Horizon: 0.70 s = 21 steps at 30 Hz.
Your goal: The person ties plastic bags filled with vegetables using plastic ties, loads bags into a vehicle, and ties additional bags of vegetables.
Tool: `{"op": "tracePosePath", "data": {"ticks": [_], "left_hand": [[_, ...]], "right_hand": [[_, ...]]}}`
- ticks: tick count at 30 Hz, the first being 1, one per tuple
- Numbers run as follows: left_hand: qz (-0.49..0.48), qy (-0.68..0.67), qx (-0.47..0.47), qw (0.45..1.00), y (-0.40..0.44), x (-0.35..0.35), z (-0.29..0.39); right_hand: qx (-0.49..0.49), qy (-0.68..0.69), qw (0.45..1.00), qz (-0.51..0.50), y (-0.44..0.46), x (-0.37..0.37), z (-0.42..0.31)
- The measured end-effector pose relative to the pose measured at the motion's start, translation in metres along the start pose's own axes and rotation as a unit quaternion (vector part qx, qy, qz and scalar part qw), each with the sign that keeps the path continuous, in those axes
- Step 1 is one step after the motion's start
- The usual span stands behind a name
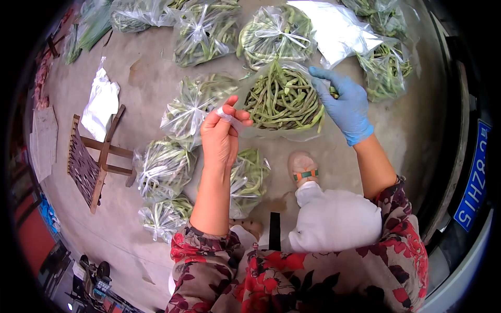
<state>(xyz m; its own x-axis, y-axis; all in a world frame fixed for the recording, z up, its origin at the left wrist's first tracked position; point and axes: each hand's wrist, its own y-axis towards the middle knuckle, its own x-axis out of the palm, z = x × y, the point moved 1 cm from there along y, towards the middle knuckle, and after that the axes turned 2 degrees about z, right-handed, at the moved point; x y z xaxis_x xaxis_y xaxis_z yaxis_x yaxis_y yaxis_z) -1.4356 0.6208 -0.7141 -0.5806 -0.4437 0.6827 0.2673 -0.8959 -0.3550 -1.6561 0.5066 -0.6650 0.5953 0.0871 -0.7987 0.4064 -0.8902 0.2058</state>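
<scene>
A clear plastic bag filled with long green beans stands open-mouthed in front of me, its beans showing at the top. My left hand, bare, pinches the bag's left edge between thumb and fingers. On the opposite side, my right hand wears a blue glove and has the right edge of the same bag in its grip. Part of the bag's rim is hidden behind the gloved fingers. Just left of this bag, close to my left hand, sits a tied bag of beans.
Several tied bags of green beans, such as one at the back, stand on the concrete floor. A wooden folding stool lies at left near a white plastic bag. A vehicle with a blue number plate borders the right side.
</scene>
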Motion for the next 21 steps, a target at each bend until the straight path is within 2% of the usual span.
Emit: {"op": "tracePosePath", "data": {"ticks": [2, 3, 6, 7, 9, 12, 13, 16, 17, 18, 19, 20, 21], "left_hand": [[-0.014, -0.010, -0.080, 0.997, -0.002, 0.010, -0.011], [-0.030, -0.007, -0.123, 0.992, -0.003, 0.016, -0.015], [-0.069, 0.076, -0.217, 0.971, -0.005, 0.042, -0.024], [-0.082, 0.113, -0.231, 0.963, -0.006, 0.047, -0.031], [-0.127, 0.225, -0.236, 0.937, -0.002, 0.048, -0.043], [-0.121, 0.384, -0.222, 0.888, 0.001, 0.057, -0.051], [-0.126, 0.394, -0.212, 0.885, 0.003, 0.056, -0.053], [-0.132, 0.405, -0.203, 0.881, 0.009, 0.052, -0.055], [-0.135, 0.398, -0.210, 0.883, 0.010, 0.052, -0.053], [-0.135, 0.389, -0.220, 0.884, 0.010, 0.051, -0.053], [-0.130, 0.393, -0.228, 0.882, 0.010, 0.048, -0.054], [-0.132, 0.382, -0.227, 0.886, 0.009, 0.048, -0.054], [-0.134, 0.371, -0.227, 0.890, 0.008, 0.049, -0.055]], "right_hand": [[0.037, -0.038, 0.998, 0.032, -0.014, -0.027, 0.003], [0.056, -0.095, 0.994, 0.014, -0.020, -0.033, 0.003], [0.145, -0.217, 0.955, -0.142, -0.045, -0.022, 0.019], [0.088, -0.186, 0.974, -0.097, -0.057, -0.010, 0.033], [0.096, -0.142, 0.978, -0.122, -0.058, 0.004, 0.031], [0.001, -0.069, 0.988, -0.135, -0.047, 0.010, 0.019], [-0.019, -0.047, 0.987, -0.150, -0.042, 0.010, 0.017], [-0.039, 0.138, 0.945, -0.292, -0.038, 0.034, 0.049], [-0.021, 0.302, 0.907, -0.292, -0.041, 0.049, 0.065], [0.120, 0.439, 0.837, -0.306, -0.039, 0.053, 0.072], [0.257, 0.557, 0.727, -0.309, -0.041, 0.055, 0.079], [0.384, 0.650, 0.583, -0.299, -0.043, 0.057, 0.084], [0.379, 0.717, 0.461, -0.361, -0.042, 0.058, 0.088]]}}
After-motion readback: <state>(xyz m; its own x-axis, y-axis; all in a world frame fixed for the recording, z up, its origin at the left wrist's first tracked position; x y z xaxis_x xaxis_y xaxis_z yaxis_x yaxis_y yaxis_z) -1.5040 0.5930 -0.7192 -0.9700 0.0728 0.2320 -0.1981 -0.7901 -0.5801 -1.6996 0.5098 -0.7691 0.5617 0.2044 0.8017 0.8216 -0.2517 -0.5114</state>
